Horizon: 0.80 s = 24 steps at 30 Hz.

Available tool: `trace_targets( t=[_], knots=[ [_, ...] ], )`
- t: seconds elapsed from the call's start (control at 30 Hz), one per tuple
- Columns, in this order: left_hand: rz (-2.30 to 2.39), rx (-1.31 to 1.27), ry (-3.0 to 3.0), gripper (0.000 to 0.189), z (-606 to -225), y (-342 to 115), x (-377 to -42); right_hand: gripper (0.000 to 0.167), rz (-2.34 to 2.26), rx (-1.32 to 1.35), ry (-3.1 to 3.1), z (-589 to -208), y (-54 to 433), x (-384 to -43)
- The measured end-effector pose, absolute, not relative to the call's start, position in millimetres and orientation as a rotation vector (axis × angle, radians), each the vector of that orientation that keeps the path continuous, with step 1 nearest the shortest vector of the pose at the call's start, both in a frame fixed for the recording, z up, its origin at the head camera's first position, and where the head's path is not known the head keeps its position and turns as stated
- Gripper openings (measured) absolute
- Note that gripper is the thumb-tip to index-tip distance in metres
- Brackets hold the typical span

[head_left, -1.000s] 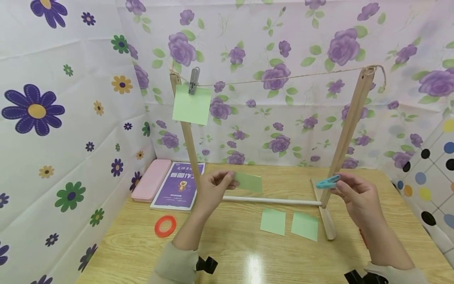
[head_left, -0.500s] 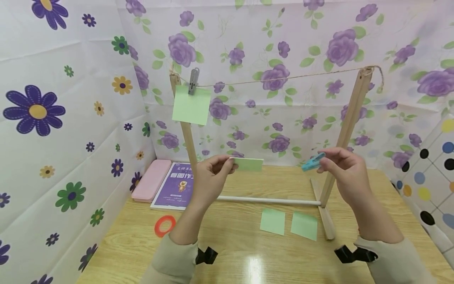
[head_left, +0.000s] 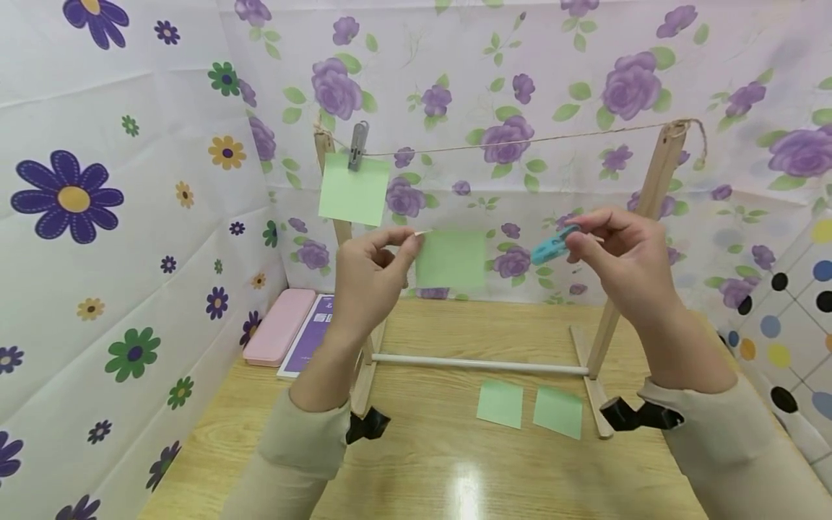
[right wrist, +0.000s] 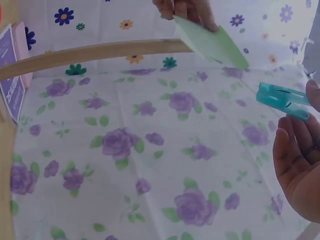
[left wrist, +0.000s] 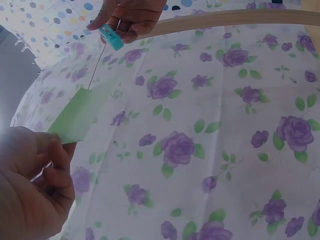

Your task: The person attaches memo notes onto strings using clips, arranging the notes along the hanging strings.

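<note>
My left hand point(head_left: 373, 282) pinches a green paper square point(head_left: 453, 260) by its upper left corner, below the string point(head_left: 455, 149). To its right, my right hand point(head_left: 624, 263) holds a blue clothespin point(head_left: 551, 245) between thumb and fingers, its nose pointing left toward the paper but apart from it. The right wrist view shows the clothespin point(right wrist: 282, 100) gripped by its handle end. Near the string's left end hangs another green paper square point(head_left: 354, 191) under a grey clothespin point(head_left: 357, 144).
Two green squares point(head_left: 500, 404) lie on the wooden table point(head_left: 416, 462). The string runs between two wooden posts point(head_left: 659, 173), joined low down by a white rod point(head_left: 481, 363). A pink case point(head_left: 282, 326) and a purple book point(head_left: 308, 339) lie at the left.
Both hands have risen from near the table toward the string. The paper now hangs facing me rather than tilted flat, and the blue clothespin has moved left, closer to it.
</note>
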<state>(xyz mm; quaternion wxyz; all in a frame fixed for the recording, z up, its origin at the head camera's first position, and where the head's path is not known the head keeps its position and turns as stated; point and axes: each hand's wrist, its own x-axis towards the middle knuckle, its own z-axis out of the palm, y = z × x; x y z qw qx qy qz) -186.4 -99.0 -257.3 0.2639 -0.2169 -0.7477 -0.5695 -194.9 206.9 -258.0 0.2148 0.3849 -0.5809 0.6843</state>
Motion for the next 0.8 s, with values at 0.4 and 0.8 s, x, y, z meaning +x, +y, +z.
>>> trace_targets(
  t=[0.4,0.8],
  knots=[
    [-1.777,-0.466,-1.892,0.013,-248.7,-93.1,-200.9,0.032,1.625,1.144,-1.671,-191.7,167.0,-208.4],
    [-1.942,-0.458,-1.731,0.017,-252.7,-78.8,-205.5,0.006,1.47,1.042,-1.742,-143.2,139.3,-222.0]
  ],
)
